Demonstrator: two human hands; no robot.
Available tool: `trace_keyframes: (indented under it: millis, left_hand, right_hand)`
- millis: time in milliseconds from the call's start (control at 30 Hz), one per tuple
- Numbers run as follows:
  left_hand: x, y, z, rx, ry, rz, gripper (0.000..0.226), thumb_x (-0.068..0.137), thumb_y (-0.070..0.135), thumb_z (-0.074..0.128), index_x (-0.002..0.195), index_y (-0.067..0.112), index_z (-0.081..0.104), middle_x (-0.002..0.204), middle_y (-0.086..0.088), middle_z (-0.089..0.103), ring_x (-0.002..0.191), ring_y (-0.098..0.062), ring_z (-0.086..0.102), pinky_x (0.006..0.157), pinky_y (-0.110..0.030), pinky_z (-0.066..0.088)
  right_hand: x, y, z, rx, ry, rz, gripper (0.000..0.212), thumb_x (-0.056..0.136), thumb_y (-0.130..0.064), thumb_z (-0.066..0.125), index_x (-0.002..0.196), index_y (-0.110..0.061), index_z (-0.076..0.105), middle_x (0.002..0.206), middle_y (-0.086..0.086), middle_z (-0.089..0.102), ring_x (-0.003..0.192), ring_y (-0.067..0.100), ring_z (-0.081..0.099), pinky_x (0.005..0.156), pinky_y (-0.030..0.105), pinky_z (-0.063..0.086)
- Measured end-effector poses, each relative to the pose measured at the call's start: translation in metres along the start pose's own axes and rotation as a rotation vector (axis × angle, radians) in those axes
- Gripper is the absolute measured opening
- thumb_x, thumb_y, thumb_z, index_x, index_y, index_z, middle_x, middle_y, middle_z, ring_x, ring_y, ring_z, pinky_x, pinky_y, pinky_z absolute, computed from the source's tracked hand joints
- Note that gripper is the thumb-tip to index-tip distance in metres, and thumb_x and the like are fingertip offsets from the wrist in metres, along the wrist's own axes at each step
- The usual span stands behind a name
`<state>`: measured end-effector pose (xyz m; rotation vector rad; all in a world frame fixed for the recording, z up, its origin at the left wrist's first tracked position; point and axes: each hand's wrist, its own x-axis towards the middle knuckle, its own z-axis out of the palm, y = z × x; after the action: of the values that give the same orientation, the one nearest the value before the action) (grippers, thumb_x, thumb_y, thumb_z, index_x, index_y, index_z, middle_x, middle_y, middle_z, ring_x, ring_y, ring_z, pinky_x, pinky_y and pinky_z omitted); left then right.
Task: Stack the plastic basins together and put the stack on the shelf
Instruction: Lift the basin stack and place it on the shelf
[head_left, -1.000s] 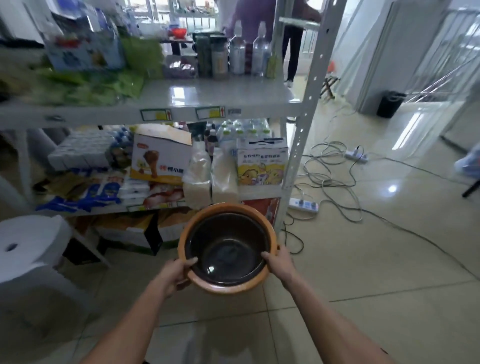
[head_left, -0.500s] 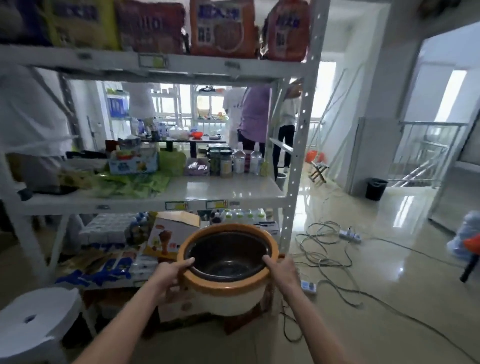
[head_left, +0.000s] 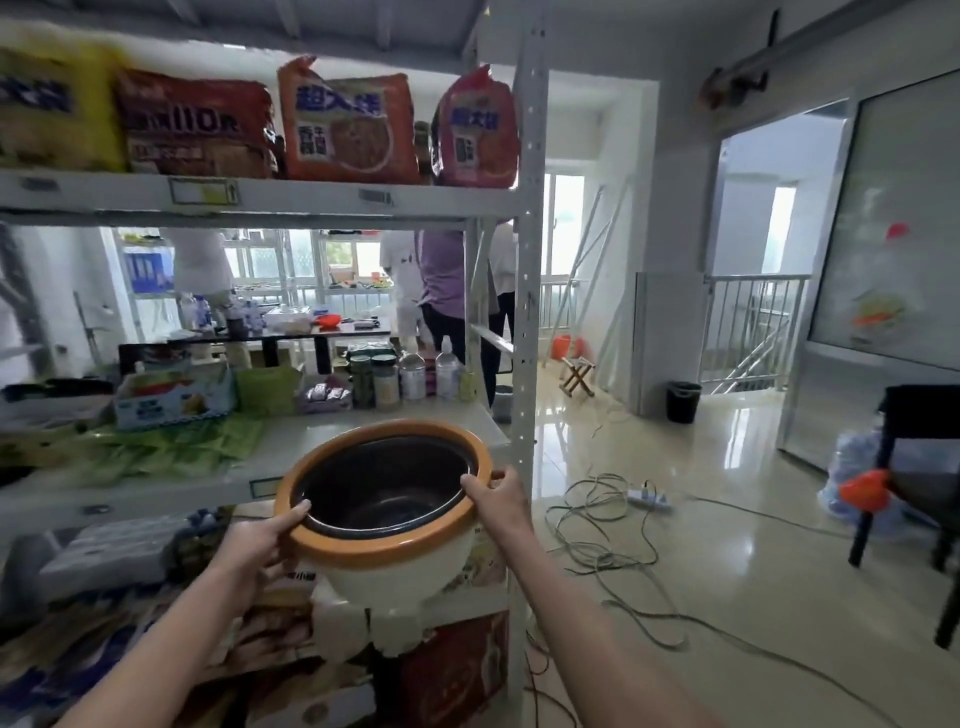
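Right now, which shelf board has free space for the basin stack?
The middle shelf: bare at its right front, level with the basin stack. The top shelf is packed with noodle packs.

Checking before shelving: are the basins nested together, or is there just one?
Nested. A dark basin sits inside the cream basin with an orange rim, held at the rim by the left hand and right hand.

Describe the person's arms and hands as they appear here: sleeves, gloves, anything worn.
Both forearms are bare up to the frame's bottom edge; no sleeve shows. The left hand and right hand wear no gloves, and no watch, bracelet or ring is visible. No markings can be made out.
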<state>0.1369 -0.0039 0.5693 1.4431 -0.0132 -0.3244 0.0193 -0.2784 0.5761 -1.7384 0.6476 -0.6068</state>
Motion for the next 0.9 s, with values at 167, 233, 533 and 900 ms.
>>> trace_keyframes:
  millis: [167,233,533,900]
  left_hand:
    - [0.042,0.028,0.013,-0.015,0.077,0.014,0.02,0.088,0.019,0.078,0.082,0.007,0.064,0.069,-0.009,0.061,0.062,-0.021,0.053,0.053,-0.031,0.044]
    - [0.063,0.042,0.016,-0.018,0.086,0.029,0.02,0.088,0.019,0.078,0.083,0.008,0.062,0.074,-0.01,0.06,0.063,-0.02,0.053,0.051,-0.029,0.046]
    - [0.144,0.094,0.03,-0.011,0.082,0.122,0.025,0.091,0.021,0.075,0.108,0.007,0.064,0.084,-0.01,0.062,0.069,-0.018,0.06,0.05,-0.025,0.054]
    - [0.234,0.093,0.04,-0.017,0.152,0.094,0.028,0.09,0.017,0.075,0.109,0.004,0.061,0.085,-0.01,0.058,0.068,-0.017,0.059,0.043,-0.024,0.056]
  right_hand:
    - [0.044,-0.026,0.021,0.02,-0.005,-0.031,0.038,0.089,-0.041,0.071,0.117,-0.02,0.056,0.113,0.006,0.069,0.103,0.024,0.068,0.089,0.042,0.059]
    - [0.065,-0.034,0.03,0.03,-0.005,-0.039,0.038,0.091,-0.04,0.071,0.118,-0.019,0.055,0.114,0.006,0.068,0.104,0.024,0.066,0.088,0.04,0.057]
    - [0.148,-0.061,0.065,0.041,0.06,-0.044,0.053,0.089,-0.045,0.071,0.128,-0.01,0.063,0.115,0.011,0.071,0.105,0.03,0.068,0.096,0.047,0.058]
    - [0.23,-0.06,0.109,-0.042,0.003,0.019,0.041,0.089,-0.044,0.068,0.108,-0.008,0.061,0.113,0.017,0.071,0.105,0.038,0.069,0.1,0.052,0.056]
